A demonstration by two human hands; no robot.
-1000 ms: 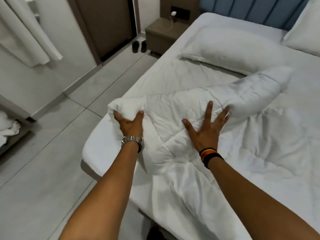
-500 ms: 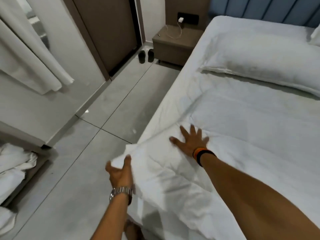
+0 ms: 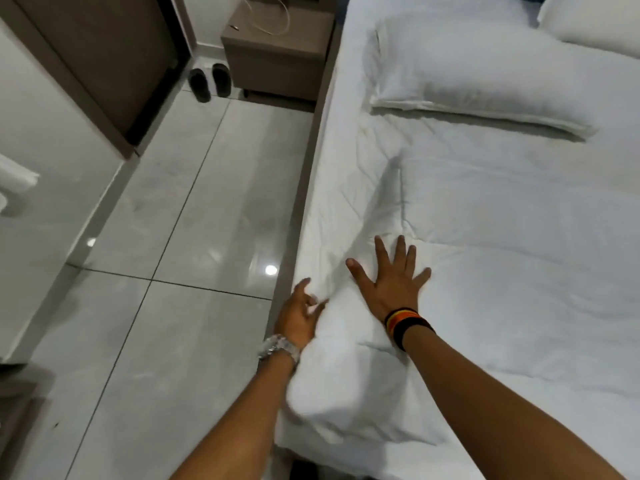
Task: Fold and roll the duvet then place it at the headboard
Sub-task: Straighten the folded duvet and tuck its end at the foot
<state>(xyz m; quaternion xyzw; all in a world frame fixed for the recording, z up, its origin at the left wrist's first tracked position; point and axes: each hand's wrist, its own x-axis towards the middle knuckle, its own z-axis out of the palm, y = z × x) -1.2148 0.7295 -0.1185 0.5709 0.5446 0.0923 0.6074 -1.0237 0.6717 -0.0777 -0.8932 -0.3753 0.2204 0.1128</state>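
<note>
The white duvet (image 3: 502, 289) lies spread over the near part of the bed, its left edge bunched at the bedside. My right hand (image 3: 391, 282) presses flat on it with fingers spread, a striped band on the wrist. My left hand (image 3: 298, 317), with a metal watch, is at the duvet's left edge by the bed's side, fingers curled against the cloth; a firm grip is not clear. The headboard is hardly in view at the top.
A white pillow (image 3: 478, 74) lies across the bed's head, with a second pillow (image 3: 595, 22) at the top right. A brown nightstand (image 3: 277, 57) with a white cable stands left of the bed. Dark slippers (image 3: 209, 81) sit on the tiled floor (image 3: 166, 271).
The rolled, bunched duvet seen a second ago now lies flatter. My view has swung toward the bedside. My left hand has moved up to the bed's edge and my right hand keeps pressing flat.
</note>
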